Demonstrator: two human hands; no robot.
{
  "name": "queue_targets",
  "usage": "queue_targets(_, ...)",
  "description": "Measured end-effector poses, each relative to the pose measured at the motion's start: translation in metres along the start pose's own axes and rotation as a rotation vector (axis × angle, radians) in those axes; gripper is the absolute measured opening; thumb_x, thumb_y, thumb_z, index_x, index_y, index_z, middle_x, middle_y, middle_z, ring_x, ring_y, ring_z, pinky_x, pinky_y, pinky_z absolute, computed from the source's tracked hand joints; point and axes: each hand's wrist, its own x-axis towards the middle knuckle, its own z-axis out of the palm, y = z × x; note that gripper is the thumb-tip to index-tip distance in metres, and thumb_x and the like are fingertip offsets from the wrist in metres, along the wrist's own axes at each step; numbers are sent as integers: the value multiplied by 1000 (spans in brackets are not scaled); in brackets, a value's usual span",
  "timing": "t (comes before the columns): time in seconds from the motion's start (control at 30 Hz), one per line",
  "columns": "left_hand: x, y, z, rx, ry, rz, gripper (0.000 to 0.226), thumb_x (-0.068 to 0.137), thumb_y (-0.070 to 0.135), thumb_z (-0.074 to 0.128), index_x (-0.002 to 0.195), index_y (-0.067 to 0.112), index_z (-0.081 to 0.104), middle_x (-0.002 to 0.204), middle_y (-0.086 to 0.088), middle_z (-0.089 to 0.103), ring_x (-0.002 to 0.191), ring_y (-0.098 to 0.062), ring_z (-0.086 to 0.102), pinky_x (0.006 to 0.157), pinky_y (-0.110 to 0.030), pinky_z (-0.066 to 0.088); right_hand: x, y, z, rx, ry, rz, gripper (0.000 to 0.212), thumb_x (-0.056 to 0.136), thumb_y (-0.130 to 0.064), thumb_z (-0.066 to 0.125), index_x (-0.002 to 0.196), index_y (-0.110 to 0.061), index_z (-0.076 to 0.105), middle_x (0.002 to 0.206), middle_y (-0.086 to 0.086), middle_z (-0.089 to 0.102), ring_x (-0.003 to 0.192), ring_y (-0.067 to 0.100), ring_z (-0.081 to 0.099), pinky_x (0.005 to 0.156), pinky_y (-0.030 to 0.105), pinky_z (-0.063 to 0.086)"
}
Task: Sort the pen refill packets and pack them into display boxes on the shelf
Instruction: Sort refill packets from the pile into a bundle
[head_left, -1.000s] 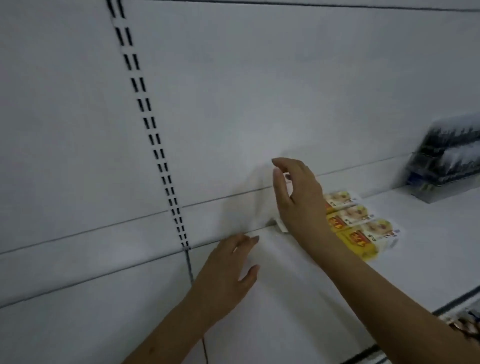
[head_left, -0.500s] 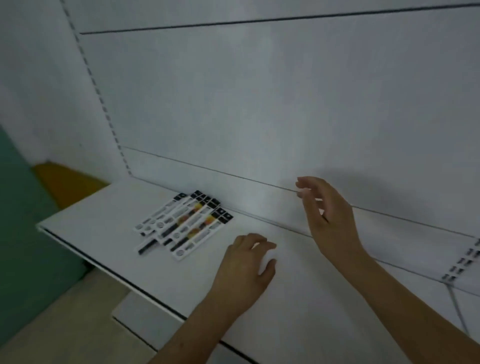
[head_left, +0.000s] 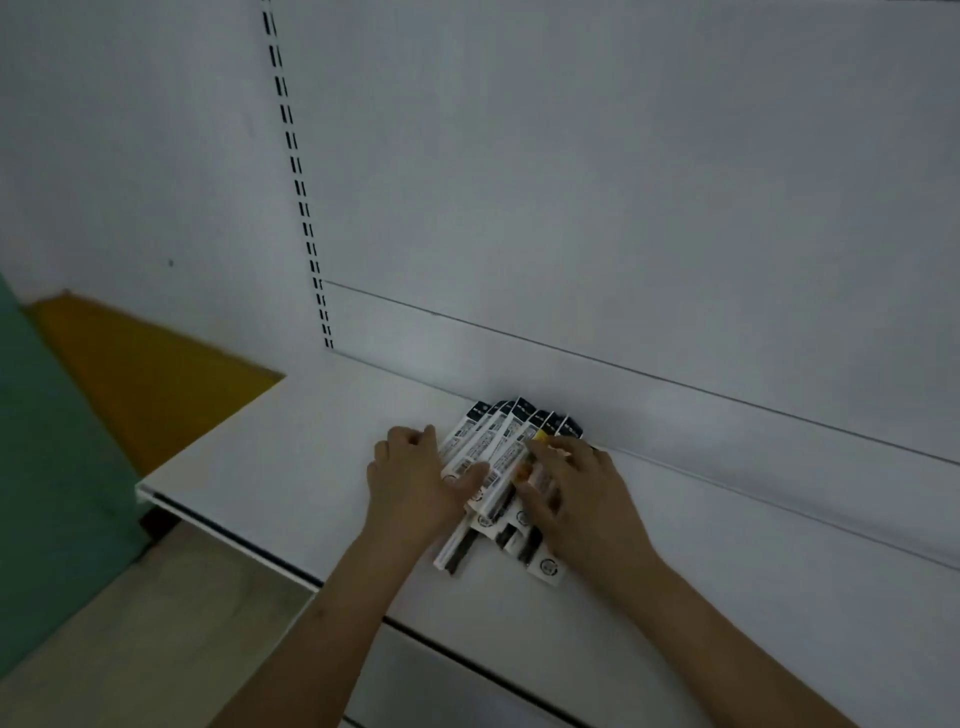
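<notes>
Apparently both hands (head_left: 415, 483) cover fanned packets (head_left: 498, 447).

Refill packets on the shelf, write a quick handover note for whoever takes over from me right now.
Left hand: rests on the left edge of the fanned refill packets, thumb lying across them, fingers curled at their side.
Right hand: fingers spread flat on the right side of the fan.
Packets: a loose overlapping fan on the white shelf, tops near the back panel.
Done: nothing packed yet; packets lie unsorted.
Left: gather and sort them, then pack into display boxes; no box is in view here.
</notes>
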Motion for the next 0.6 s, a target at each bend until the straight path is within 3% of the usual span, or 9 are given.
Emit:
queue_targets(0.1,16,0,-4,-12,-156,27,59,79,66,63,112,17,56,121,-10,54,110,-27,51,89,-35,45,3,-1,10,-80,-8,-57,56,92,-58,30,141,-35,48,146,-7,46,130,21,41,104,38,35)
queue_targets(0.2,24,6,-9,-224,-291,7,52,79,49,73,109,10,58,101,-8,65,83,-22,65,71,-33,56,2,5,13,-75,-1,-52,57,91,-59,30,141,-37,47,147,-12,43,132,17,37,105,37,33)
queue_targets(0.27,26,15,-13,-337,-378,19,34,85,31,74,104,4,67,93,-13,71,69,-19,64,61,-26,51,2,8,14,-65,-5,-45,59,90,-60,30,141,-36,47,147,-13,43,133,16,37,105,36,33)
queue_targets(0.4,24,21,-20,-412,-397,64,18,88,24,71,100,11,72,89,-8,72,64,-14,63,53,-17,47,4,10,13,-23,3,-32,63,87,-63,29,141,-35,47,146,-12,43,134,13,35,107,32,30)
queue_targets(0.6,27,4,-33,-501,-252,4,26,89,31,69,106,14,59,95,-2,67,74,-10,64,54,-22,48,3,13,11,1,9,-47,65,88,-65,26,141,-34,47,145,-13,43,134,12,34,109,30,28)
